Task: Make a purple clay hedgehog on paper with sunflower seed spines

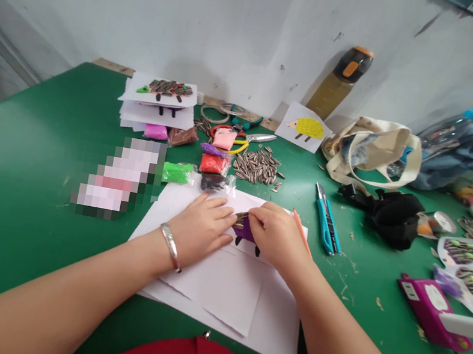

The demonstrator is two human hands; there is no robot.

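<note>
My left hand (204, 226) lies flat with fingers spread on a stack of white paper (222, 284), its fingertips beside a purple clay hedgehog figure (246, 232) with black legs. Striped sunflower seeds (240, 220) sit in the purple clay. From the other side, my right hand (275, 229) pinches at the top of the figure, its fingertips on a sunflower seed and partly covering the clay. Beneath the right hand an orange pencil-like stick (302, 232) pokes out. A loose pile of sunflower seeds (259, 166) lies just behind my hands.
Bagged clay in green (177, 172), red (215, 164) and black (213, 183) stands behind the paper, near scissors (262, 137). Finished seed pictures (166, 91) are stacked at back left. Rightward lie a blue utility knife (327, 220), black pouch (394, 217) and magenta glue device (433, 309).
</note>
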